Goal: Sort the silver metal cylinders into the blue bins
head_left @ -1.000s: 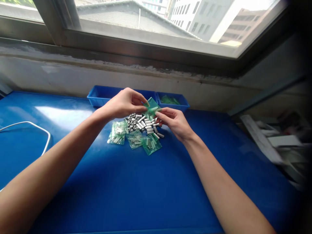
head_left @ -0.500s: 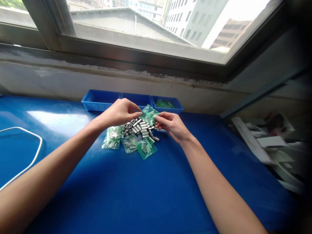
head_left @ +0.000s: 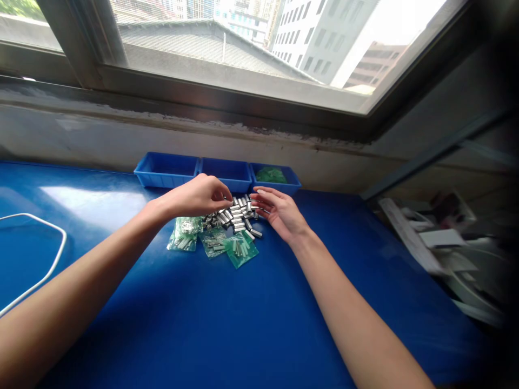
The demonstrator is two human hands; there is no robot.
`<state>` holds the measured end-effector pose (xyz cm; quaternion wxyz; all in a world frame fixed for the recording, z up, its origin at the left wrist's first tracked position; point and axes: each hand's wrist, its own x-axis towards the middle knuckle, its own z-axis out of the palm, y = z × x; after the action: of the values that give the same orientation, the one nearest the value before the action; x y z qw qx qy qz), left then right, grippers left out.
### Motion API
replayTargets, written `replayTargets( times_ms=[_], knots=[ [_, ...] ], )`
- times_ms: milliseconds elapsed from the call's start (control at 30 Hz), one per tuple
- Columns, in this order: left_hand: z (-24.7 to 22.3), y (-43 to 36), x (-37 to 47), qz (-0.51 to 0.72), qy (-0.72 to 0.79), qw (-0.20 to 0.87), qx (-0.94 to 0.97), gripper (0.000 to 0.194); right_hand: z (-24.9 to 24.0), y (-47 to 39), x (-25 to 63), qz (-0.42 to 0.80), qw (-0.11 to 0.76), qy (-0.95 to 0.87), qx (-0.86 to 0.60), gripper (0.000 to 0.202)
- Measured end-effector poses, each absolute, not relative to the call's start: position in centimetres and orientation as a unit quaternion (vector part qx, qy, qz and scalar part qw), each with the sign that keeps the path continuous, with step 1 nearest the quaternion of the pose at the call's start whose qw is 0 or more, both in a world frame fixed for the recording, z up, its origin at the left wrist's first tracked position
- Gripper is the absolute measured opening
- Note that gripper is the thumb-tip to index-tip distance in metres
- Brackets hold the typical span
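My left hand (head_left: 200, 195) is over the left part of a pile of small metal pieces (head_left: 239, 212), with thumb and forefinger tips pinched together. What the pinch holds, if anything, cannot be made out. To the right of the pile, my right hand (head_left: 280, 213) has its fingers apart and nothing visible in them. Closest to me lies a green plastic bag (head_left: 242, 248) with metal pieces inside. Another green bag (head_left: 213, 241) is beside it, and more filled green bags (head_left: 184, 233) overlap below my left wrist.
Behind the hands stands a row of blue bins, the left bin (head_left: 166, 180), the middle bin (head_left: 227, 186) and the right bin (head_left: 290, 186). Green plastic bags (head_left: 271, 174) lie in the right one. A white cable (head_left: 60, 254) crosses the blue tabletop (head_left: 243, 324) at left.
The green bag that both hands held over the pile no longer shows between them. My right hand's fingers have opened. The view has shifted slightly.
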<state>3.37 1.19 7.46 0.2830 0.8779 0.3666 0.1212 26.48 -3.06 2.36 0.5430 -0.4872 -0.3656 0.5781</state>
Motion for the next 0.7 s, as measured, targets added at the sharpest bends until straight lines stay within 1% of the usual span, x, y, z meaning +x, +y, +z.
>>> replayTargets(
  times_ms=[167,367,433,567,633,700],
  knots=[
    [7.7,0.8,3.5,0.051,0.275,0.291,0.915,0.026,1.9,-3.1,26.1,0.524,0.5,-0.47,-0.504,0.025],
    [6.7,0.1,4.3,0.01,0.249,0.24,0.938,0.039,2.6,-3.6,26.4,0.46,0.438,-0.591,-0.497,0.028],
    [6.0,0.1,4.7,0.01,0.245,0.231,0.941,0.036,2.9,-3.8,26.4,0.459,0.427,-0.606,-0.489,0.029],
    [5.3,0.2,5.0,0.003,0.223,0.255,0.941,0.018,3.1,-4.0,26.4,0.458,0.428,-0.61,-0.484,0.027],
    [5.3,0.3,4.9,0.004,0.225,0.273,0.935,0.016,3.1,-4.0,26.4,0.456,0.429,-0.611,-0.484,0.026],
    [5.6,0.4,4.8,0.011,0.229,0.283,0.931,0.018,3.1,-4.0,26.5,0.458,0.433,-0.608,-0.482,0.025]
  ],
)
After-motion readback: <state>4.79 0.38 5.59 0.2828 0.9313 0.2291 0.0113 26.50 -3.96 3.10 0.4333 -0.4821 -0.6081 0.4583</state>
